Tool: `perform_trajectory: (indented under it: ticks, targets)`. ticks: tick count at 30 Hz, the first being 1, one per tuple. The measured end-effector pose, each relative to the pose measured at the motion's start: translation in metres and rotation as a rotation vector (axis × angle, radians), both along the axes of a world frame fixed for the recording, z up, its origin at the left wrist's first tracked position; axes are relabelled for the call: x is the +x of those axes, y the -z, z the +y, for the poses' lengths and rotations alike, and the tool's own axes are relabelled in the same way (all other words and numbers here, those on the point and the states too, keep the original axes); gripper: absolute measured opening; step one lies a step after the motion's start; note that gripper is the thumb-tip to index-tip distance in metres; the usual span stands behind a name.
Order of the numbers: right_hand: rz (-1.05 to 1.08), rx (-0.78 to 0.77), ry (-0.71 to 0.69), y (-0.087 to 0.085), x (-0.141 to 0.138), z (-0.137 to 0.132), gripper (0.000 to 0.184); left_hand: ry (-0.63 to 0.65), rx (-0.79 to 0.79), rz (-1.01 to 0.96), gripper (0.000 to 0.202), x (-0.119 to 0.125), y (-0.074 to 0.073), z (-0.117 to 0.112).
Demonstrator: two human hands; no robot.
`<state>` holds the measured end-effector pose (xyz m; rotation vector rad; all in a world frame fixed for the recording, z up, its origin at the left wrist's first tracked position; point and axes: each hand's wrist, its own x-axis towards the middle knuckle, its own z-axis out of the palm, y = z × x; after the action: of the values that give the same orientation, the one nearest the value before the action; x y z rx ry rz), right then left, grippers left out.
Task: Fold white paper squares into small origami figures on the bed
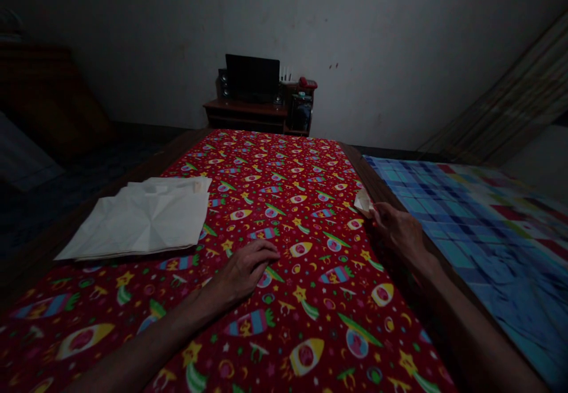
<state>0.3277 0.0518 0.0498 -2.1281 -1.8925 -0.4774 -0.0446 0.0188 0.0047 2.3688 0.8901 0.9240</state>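
Observation:
A red cloth (288,298) printed with rockets, stars and planets covers the surface before me. My left hand (252,267) rests on it near the middle, palm down, fingers loosely extended and holding nothing. At the cloth's right edge, my right hand (399,230) pinches a small folded piece of paper (364,202), pale with a brownish part, between thumb and fingers. Left of my left hand lies a stack of large white paper sheets (146,218), with crease lines radiating from the middle of the top sheet.
Dark wooden edges (375,183) border the cloth. To the right lies a blue plaid and patchwork bedspread (461,221). Against the far wall, a desk (246,108) carries a black monitor (252,76), speakers and a red telephone (307,83). A wooden cabinet (48,91) stands left.

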Motion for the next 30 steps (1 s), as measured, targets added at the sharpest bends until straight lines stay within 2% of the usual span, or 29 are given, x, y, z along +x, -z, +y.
perform_trajectory:
  ticks: [2, 5, 9, 12, 14, 16, 19, 21, 24, 27, 30]
  targets:
    - [-0.011, 0.047, 0.000, -0.001, -0.009, -0.006, 0.036, 0.002, -0.001, -0.008, 0.023, 0.001, 0.000, 0.000]
    - [-0.046, 0.012, -0.106, 0.005, -0.032, -0.017, 0.034, 0.004, 0.000, -0.047, 0.024, 0.003, -0.002, -0.001]
    - [-0.076, -0.091, -0.272, 0.024, -0.067, -0.033, 0.030, -0.053, -0.033, -0.066, 0.025, -0.005, -0.019, 0.001]
    - [0.038, -0.036, -0.356, 0.035, -0.077, -0.038, 0.026, -0.127, -0.051, -0.019, 0.027, -0.031, -0.039, 0.006]
    - [0.106, -0.009, -0.385, 0.038, -0.077, -0.038, 0.024, -0.219, 0.006, 0.011, 0.026, -0.059, -0.051, 0.010]
    - [0.126, -0.005, -0.407, 0.040, -0.074, -0.037, 0.023, -0.301, 0.094, 0.074, 0.026, -0.092, -0.055, 0.014]
    - [0.114, 0.009, -0.410, 0.041, -0.071, -0.036, 0.022, -0.462, 0.142, 0.189, 0.033, -0.131, -0.049, 0.018]
    - [0.115, 0.003, -0.407, 0.042, -0.070, -0.036, 0.021, -0.605, 0.147, 0.242, 0.047, -0.143, -0.038, 0.020]
    - [0.123, -0.014, -0.402, 0.042, -0.071, -0.036, 0.021, -0.693, 0.117, 0.314, 0.059, -0.140, -0.018, 0.022]
    - [0.125, -0.017, -0.393, 0.041, -0.071, -0.037, 0.022, -0.750, 0.159, 0.354, 0.057, -0.130, -0.004, 0.021]
    - [0.121, -0.020, -0.402, 0.041, -0.070, -0.037, 0.023, -0.764, 0.201, 0.381, 0.052, -0.126, 0.004, 0.019]
